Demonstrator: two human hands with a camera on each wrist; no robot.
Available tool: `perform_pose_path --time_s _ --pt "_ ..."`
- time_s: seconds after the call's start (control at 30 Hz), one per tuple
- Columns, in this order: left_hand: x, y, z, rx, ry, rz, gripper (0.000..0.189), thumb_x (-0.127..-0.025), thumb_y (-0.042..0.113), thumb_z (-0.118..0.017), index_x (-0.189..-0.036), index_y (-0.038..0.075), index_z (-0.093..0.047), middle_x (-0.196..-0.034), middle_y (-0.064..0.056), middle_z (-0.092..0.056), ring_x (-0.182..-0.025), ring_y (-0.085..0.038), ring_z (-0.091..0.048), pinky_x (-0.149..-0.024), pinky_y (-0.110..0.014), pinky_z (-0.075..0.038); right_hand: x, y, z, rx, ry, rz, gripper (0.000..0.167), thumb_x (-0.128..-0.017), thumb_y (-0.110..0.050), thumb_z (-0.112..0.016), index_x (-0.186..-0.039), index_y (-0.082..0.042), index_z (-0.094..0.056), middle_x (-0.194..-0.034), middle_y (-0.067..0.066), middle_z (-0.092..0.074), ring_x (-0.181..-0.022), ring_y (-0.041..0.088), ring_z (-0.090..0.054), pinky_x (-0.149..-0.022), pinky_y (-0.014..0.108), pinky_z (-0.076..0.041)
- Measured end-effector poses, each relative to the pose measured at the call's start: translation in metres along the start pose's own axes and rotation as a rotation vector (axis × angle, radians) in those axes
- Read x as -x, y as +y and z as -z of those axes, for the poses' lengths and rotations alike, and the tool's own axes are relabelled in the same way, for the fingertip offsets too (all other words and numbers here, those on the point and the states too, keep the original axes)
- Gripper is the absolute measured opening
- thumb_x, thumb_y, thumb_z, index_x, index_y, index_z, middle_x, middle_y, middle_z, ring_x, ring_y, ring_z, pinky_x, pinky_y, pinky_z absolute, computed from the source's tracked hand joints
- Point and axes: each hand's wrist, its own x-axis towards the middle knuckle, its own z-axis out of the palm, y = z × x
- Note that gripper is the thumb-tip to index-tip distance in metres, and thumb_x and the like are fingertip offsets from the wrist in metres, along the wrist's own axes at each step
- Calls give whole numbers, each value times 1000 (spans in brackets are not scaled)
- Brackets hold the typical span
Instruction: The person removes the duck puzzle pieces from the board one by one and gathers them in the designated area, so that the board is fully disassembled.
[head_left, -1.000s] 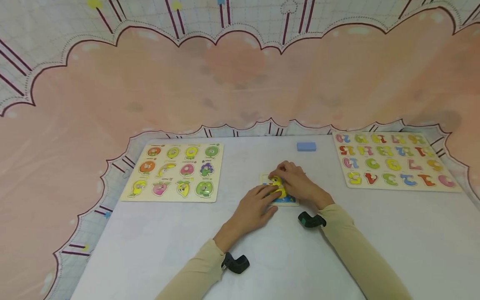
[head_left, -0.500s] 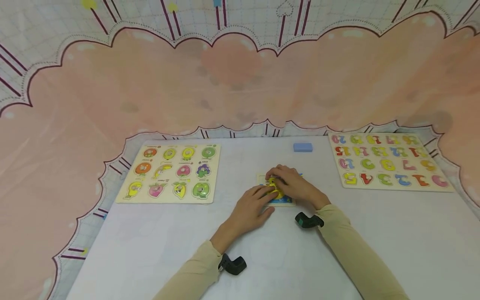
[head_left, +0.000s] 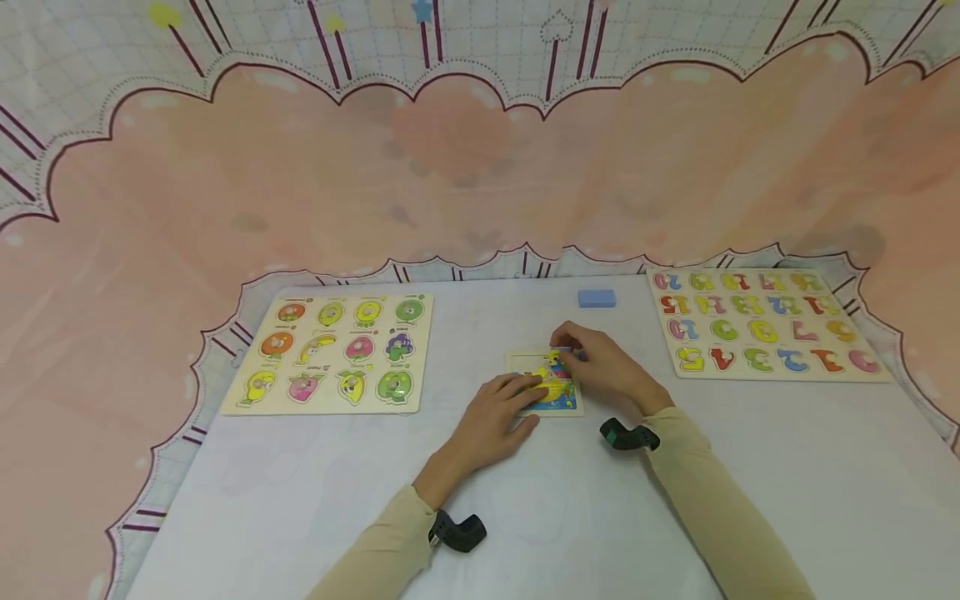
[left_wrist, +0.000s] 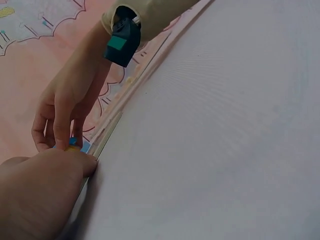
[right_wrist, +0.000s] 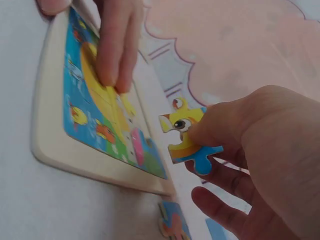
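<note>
A small jigsaw board [head_left: 543, 411] lies on the table in front of me, its picture yellow and blue inside a pale wooden frame. My left hand [head_left: 491, 421] rests on it with fingers extended over the yellow part, as the right wrist view also shows. My right hand [head_left: 600, 362] is at the board's back right corner. Between thumb and fingers it pinches a jigsaw piece [right_wrist: 187, 132] with an eye on yellow and a blue tab, held apart from the board. Another jigsaw piece [right_wrist: 174, 220] lies beside the frame. In the left wrist view, the left hand [left_wrist: 42, 192] largely hides the board.
To the left lies a fruit puzzle board [head_left: 322, 358]; a number puzzle board [head_left: 765, 325] is at the back right. A blue block [head_left: 596, 298] sits behind the small board. A patterned peach cloth [head_left: 450, 183] rises behind the white table [head_left: 570, 517].
My right hand has moved from over the board's yellow part to its back right corner, uncovering more of the picture. The left hand stays on the board. The head view has shifted slightly.
</note>
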Motion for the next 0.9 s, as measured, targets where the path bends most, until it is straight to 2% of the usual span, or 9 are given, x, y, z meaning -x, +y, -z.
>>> perform_pose_path --time_s 0.17,0.37,0.7,0.9 --pt "2 1 2 44 -5 2 37 -93 27 -58 -129 19 -58 -139 1 -51 -129 -20 -44 -103 -42 -37 3 6 7 36 -1 10 17 -92 -9 -55 -109 -13 -57 -106 4 -63 -101 22 -57 -92 44 -47" --pt "1 -2 0 42 7 -11 37 -92 27 -59 -129 20 -59 -140 2 -50 -129 -19 -43 -102 -41 -37 7 9 19 41 -7 -11 15 -92 -10 -57 -107 -12 -58 -101 4 -62 -95 21 -56 -88 40 -46" --pt "2 -4 -1 58 17 -26 37 -92 26 -60 -129 20 -59 -139 2 -51 -129 -19 -44 -101 -41 -38 14 20 35 39 -20 -52 14 -93 -12 -57 -106 -13 -59 -102 6 -62 -93 21 -55 -85 37 -46" --pt "0 -5 -1 91 21 -17 35 -93 25 -59 -127 19 -60 -138 1 -52 -128 -19 -44 -102 -42 -38 16 29 46 56 -7 -46 13 -92 -11 -57 -104 -11 -60 -101 6 -63 -94 21 -56 -88 39 -45"
